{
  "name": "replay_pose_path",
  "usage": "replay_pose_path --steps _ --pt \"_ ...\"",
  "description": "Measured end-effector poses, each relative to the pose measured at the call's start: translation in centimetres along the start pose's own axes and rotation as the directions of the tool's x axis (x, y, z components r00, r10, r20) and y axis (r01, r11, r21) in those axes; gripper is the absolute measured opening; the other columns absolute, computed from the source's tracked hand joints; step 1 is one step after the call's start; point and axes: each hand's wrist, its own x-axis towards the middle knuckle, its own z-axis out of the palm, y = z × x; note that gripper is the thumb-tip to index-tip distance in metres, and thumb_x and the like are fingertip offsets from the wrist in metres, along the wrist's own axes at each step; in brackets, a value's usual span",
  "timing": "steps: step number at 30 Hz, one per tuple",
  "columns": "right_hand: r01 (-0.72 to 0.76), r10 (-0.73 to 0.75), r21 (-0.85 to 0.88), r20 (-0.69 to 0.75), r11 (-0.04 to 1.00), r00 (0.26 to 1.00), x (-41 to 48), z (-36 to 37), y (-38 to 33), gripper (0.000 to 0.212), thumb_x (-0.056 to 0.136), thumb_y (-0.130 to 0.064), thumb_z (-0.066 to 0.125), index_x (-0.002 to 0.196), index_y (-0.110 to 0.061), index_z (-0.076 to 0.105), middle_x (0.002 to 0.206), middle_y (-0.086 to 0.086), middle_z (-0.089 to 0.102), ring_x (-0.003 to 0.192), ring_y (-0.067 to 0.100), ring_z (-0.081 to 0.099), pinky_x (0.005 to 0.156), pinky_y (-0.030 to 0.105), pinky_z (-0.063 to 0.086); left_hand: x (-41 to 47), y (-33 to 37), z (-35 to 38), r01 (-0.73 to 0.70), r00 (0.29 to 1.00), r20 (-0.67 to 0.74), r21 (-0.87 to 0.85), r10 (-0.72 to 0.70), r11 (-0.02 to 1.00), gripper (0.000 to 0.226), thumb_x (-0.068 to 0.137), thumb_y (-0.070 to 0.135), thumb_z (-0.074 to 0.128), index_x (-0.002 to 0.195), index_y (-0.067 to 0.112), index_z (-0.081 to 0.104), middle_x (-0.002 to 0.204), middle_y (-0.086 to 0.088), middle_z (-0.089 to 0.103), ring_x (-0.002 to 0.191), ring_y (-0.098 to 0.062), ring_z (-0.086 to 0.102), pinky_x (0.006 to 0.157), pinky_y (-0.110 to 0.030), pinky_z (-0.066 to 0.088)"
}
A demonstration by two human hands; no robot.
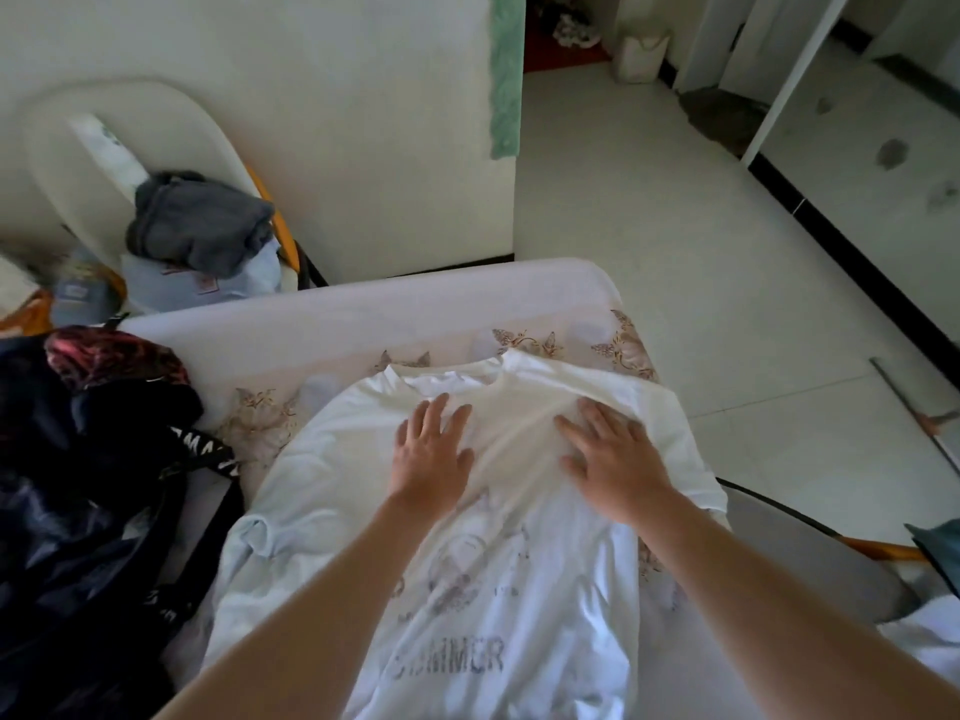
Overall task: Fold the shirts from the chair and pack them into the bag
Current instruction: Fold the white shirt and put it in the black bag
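Observation:
A white T-shirt (498,579) with a faded grey print lies spread on the bed, collar away from me. My left hand (434,449) rests flat on its chest area, fingers apart. My right hand (613,454) lies flat beside it, palm down on the cloth, right of the collar. At the back left a white chair (67,163) holds a grey garment (200,223) on top of a light blue one (249,280). A dark navy bag (78,511) with black printed straps sits on the bed's left side.
The bed (363,319) has a white edge and a butterfly-patterned sheet. A dark red patterned cloth (114,356) lies on top of the bag. White tiled floor (675,226) stretches to the right, with a doorway and a small white bin (636,57) at the back.

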Motion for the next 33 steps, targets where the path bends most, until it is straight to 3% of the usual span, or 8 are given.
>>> replay_pose_path --steps 2,5,9,14,19,23,26,33 --pt "-0.069 0.063 -0.096 -0.059 0.993 0.996 0.6 -0.6 -0.9 0.053 0.096 -0.051 0.037 0.144 -0.029 0.039 0.157 0.013 0.029 0.145 0.029 0.025 0.112 0.05 0.024 -1.0 -2.2 -0.4 0.013 0.998 0.061 -0.041 -0.011 0.999 0.058 0.096 0.03 0.052 0.151 0.026 0.034 0.16 -0.004 0.025 0.148 -0.027 0.019 0.12 -0.044 0.018" --pt "-0.083 0.057 -0.148 -0.172 0.986 0.983 2.3 -2.0 -4.7 0.035 0.088 -0.037 0.057 0.114 -0.013 0.06 0.124 0.016 0.053 0.115 0.036 0.05 0.095 0.05 0.039 -2.3 -4.4 -2.1 0.023 0.99 -0.135 -0.091 -0.035 0.996 0.049 0.091 0.006 0.053 0.139 0.016 0.049 0.145 -0.006 0.047 0.136 -0.026 0.039 0.112 -0.043 0.034" --pt "0.224 -0.218 -0.003 -0.232 0.975 0.948 4.7 -3.3 -11.8 0.031 0.087 -0.014 0.056 0.118 -0.015 0.058 0.128 0.011 0.051 0.113 0.033 0.053 0.089 0.043 0.044 -3.7 -8.4 -4.8 0.322 0.924 -0.186 -0.091 -0.334 0.942 0.065 0.074 -0.01 0.045 0.137 0.01 0.045 0.138 -0.009 0.045 0.125 -0.03 0.038 0.106 -0.043 0.036" --pt "0.501 -0.486 0.079 -0.158 0.862 0.86 7.2 -4.3 -21.2 0.05 0.093 -0.002 0.042 0.14 -0.018 0.048 0.151 0.004 0.034 0.118 0.03 0.052 0.088 0.042 0.047 -6.0 -14.0 -7.6 0.597 0.801 0.06 -0.033 -0.595 0.801 0.051 0.085 0.019 0.05 0.134 0.008 0.043 0.135 -0.013 0.045 0.126 -0.034 0.04 0.104 -0.045 0.037" --pt "0.54 -0.541 -0.055 -0.019 0.84 0.84 8.3 -4.0 -27.1 0.087 0.087 0.01 0.043 0.159 -0.026 0.008 0.163 0.001 0.017 0.104 0.025 0.06 0.077 0.037 0.052 -7.6 -14.5 -9.5 0.421 0.894 0.157 0.019 -0.419 0.907 0.026 0.089 0.031 0.054 0.113 0.03 0.063 0.108 0.005 0.069 0.101 -0.023 0.064 0.086 -0.033 0.047" --pt "0.524 -0.539 -0.13 -0.173 0.842 0.824 7.9 -4.1 -25.1 0.04 0.083 0.004 0.056 0.116 -0.017 0.058 0.109 0.006 0.054 0.088 0.026 0.064 0.072 0.035 0.044 -8.7 -14.3 -10.3 0.339 0.935 0.052 -0.412 -0.35 0.846 0.033 0.083 0.013 0.059 0.111 0.03 0.065 0.1 0.014 0.063 0.088 -0.009 0.061 0.078 -0.026 0.052" --pt "0.458 -0.481 -0.149 -0.346 0.876 0.806 7.1 -3.5 -21.3 0.032 0.067 0.005 0.069 0.09 -0.016 0.062 0.088 0.007 0.055 0.067 0.029 0.059 0.058 0.034 0.039 -9.9 -14.6 -9.9 0.4 0.916 0.167 -0.434 -0.365 0.807 0.052 0.085 0.02 0.058 0.135 0.028 0.048 0.121 0.008 0.054 0.107 -0.011 0.054 0.092 -0.028 0.047" --pt "0.428 -0.453 -0.151 -0.278 0.891 0.847 2.9 -2.8 -18.0 0.056 0.068 -0.01 0.06 0.122 -0.023 0.062 0.131 0.004 0.053 0.118 0.026 0.049 0.095 0.041 0.04 -12.4 -13.6 -8.7 0.333 0.936 0.2 -0.238 -0.289 0.912 0.014 0.08 0.024 0.061 0.091 0.022 0.07 0.086 0.005 0.066 0.08 -0.016 0.061 0.062 -0.026 0.047"
